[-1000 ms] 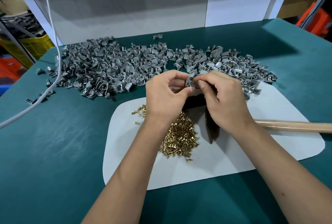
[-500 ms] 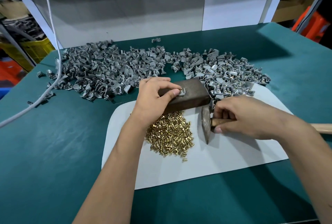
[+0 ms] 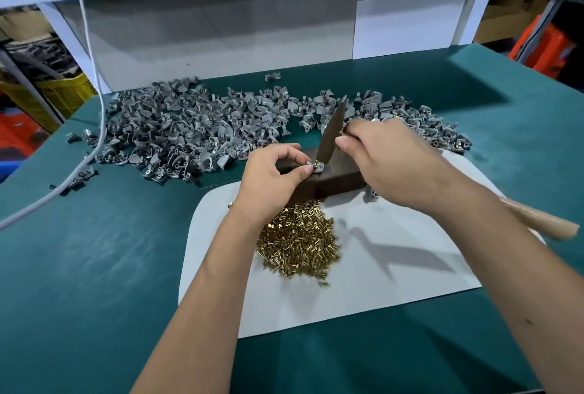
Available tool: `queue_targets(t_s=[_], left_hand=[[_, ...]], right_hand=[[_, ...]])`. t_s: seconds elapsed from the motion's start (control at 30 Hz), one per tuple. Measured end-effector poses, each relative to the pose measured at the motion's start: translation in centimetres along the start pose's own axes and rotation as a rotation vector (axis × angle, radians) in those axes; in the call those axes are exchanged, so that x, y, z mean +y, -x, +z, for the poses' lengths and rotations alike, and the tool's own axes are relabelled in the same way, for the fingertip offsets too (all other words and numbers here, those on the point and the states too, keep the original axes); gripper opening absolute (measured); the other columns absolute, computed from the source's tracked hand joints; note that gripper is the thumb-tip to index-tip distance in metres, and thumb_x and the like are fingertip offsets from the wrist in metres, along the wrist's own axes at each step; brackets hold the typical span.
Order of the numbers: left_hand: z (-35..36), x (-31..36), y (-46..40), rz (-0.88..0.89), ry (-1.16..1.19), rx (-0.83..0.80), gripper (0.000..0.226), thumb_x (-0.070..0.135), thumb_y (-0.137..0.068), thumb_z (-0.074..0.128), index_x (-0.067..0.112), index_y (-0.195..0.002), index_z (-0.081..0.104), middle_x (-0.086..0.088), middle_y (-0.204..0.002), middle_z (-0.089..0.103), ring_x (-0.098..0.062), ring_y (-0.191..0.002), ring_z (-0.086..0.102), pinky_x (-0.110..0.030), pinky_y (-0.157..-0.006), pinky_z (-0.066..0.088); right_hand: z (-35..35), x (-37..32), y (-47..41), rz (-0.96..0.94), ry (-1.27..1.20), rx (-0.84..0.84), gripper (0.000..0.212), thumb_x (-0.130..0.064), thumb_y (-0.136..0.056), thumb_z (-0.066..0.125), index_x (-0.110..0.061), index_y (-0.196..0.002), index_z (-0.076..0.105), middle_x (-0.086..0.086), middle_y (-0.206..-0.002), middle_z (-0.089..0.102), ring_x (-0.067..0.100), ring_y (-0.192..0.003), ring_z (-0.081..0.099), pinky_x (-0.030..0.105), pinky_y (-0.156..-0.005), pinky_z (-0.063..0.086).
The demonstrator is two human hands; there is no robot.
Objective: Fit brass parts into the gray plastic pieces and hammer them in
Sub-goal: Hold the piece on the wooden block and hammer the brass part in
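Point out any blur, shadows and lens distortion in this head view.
Head view: the hammer handle is motion-smeared and half transparent; the hammer head is sharper. Light from above casts the hammer's hard shadow on the white mat. Wide-angle distortion bows the green table edges.

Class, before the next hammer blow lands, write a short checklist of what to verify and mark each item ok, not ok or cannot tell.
1. Gray plastic piece sits on the dark block: ok.
2. Left hand pinches the piece steady: ok.
3. Right hand grips the hammer near its head: ok.
4. Hammer tip is on the brass part: ok.
5. Brass part is straight in its hole: cannot tell.
6. Left fingertips are away from the hammer tip: not ok, very close.
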State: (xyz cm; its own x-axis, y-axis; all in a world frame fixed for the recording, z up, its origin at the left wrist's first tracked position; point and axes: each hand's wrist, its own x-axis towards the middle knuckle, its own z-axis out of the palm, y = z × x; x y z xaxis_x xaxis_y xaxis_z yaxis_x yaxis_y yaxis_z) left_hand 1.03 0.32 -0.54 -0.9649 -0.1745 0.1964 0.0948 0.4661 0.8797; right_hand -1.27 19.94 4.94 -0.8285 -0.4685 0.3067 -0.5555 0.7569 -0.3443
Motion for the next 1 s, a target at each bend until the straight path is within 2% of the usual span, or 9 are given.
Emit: queue_targets(t_s=[0.13,0.23,0.3,0.37,0.47,0.6,0.77,0.9,1.0], left_hand=[[-0.2,0.1,0.0,-0.009,-0.01,0.003,0.005,0.005,-0.086,0.078,0.007,-0.09,0.078,-0.005,-0.122,0.068,0.014,-0.098,0.062,-0.003,-0.086,0.043],[-0.1,0.3,0.1,-0.033,0.011,0.008,0.004,0.003,-0.086,0.078,0.006,-0.089,0.079,-0.005,-0.119,0.068,0.012,-0.102,0.062,-0.01,-0.091,0.047],[-0.1,0.5,0.1,-0.048,0.026,0.005,0.006,0.002,-0.085,0.078,0.006,-0.089,0.079,-0.004,-0.117,0.068,0.005,-0.11,0.062,-0.011,-0.09,0.045],[-0.2,0.5,0.2,-0.051,0.04,0.005,0.007,0.002,-0.085,0.078,0.007,-0.089,0.08,-0.003,-0.114,0.068,-0.002,-0.118,0.06,-0.012,-0.092,0.044],[-0.2,0.6,0.2,-0.055,0.032,-0.001,0.005,0.005,-0.085,0.079,0.008,-0.088,0.08,0.003,-0.11,0.067,-0.005,-0.12,0.061,-0.016,-0.096,0.047],[-0.2,0.8,0.2,-0.078,0.043,-0.003,0.006,0.003,-0.086,0.078,0.006,-0.091,0.08,-0.004,-0.12,0.067,-0.01,-0.122,0.062,-0.033,-0.107,0.048],[-0.2,0.6,0.2,-0.072,0.038,0.005,0.006,0.006,-0.085,0.08,0.011,-0.088,0.08,-0.008,-0.128,0.068,-0.008,-0.118,0.063,-0.03,-0.105,0.049],[-0.1,0.7,0.2,-0.094,0.055,0.007,0.008,0.002,-0.084,0.079,0.009,-0.089,0.08,-0.008,-0.128,0.067,-0.011,-0.122,0.062,-0.035,-0.107,0.049],[-0.2,0.6,0.3,-0.078,0.054,0.004,0.008,0.003,-0.084,0.08,0.008,-0.09,0.08,-0.007,-0.123,0.068,-0.009,-0.122,0.062,-0.032,-0.106,0.049]], right_hand=[[-0.3,-0.5,-0.6,-0.009,-0.043,0.289,0.03,-0.042,-0.107,0.035,-0.022,-0.103,0.057,0.004,-0.07,0.058,0.031,-0.056,0.053,0.035,-0.054,0.041],[0.6,-1.0,-0.1,0.063,0.085,-0.002,0.028,-0.04,-0.109,0.036,-0.021,-0.105,0.056,0.005,-0.076,0.06,0.032,-0.061,0.059,0.041,-0.062,0.051],[0.3,-0.6,-0.2,0.111,0.144,-0.115,0.027,-0.041,-0.109,0.037,-0.025,-0.095,0.053,0.002,-0.075,0.059,0.024,-0.058,0.06,0.036,-0.054,0.044],[-0.4,-0.2,-0.7,0.101,0.175,-0.023,0.025,-0.043,-0.108,0.037,-0.029,-0.091,0.049,-0.003,-0.069,0.05,0.023,-0.054,0.053,0.032,-0.049,0.034],[0.0,-0.6,-0.7,0.043,0.103,0.204,0.02,-0.041,-0.107,0.036,-0.03,-0.096,0.048,-0.004,-0.062,0.044,0.019,-0.049,0.043,0.031,-0.047,0.032],[1.1,-0.9,-0.6,0.078,0.194,-0.09,0.026,-0.04,-0.11,0.035,-0.023,-0.099,0.052,0.004,-0.076,0.058,0.029,-0.063,0.051,0.039,-0.062,0.045],[0.2,-1.1,-1.0,0.035,0.174,0.191,0.026,-0.038,-0.109,0.036,-0.02,-0.102,0.053,-0.007,-0.061,0.035,0.03,-0.054,0.041,0.037,-0.056,0.035],[1.1,-1.4,-0.4,0.104,0.189,-0.104,0.027,-0.037,-0.11,0.035,-0.02,-0.095,0.05,-0.001,-0.067,0.044,0.029,-0.06,0.048,0.039,-0.064,0.043],[-0.2,-1.0,-1.1,0.073,0.272,0.006,0.027,-0.04,-0.109,0.036,-0.024,-0.093,0.05,-0.004,-0.063,0.037,0.031,-0.058,0.046,0.038,-0.059,0.038]])
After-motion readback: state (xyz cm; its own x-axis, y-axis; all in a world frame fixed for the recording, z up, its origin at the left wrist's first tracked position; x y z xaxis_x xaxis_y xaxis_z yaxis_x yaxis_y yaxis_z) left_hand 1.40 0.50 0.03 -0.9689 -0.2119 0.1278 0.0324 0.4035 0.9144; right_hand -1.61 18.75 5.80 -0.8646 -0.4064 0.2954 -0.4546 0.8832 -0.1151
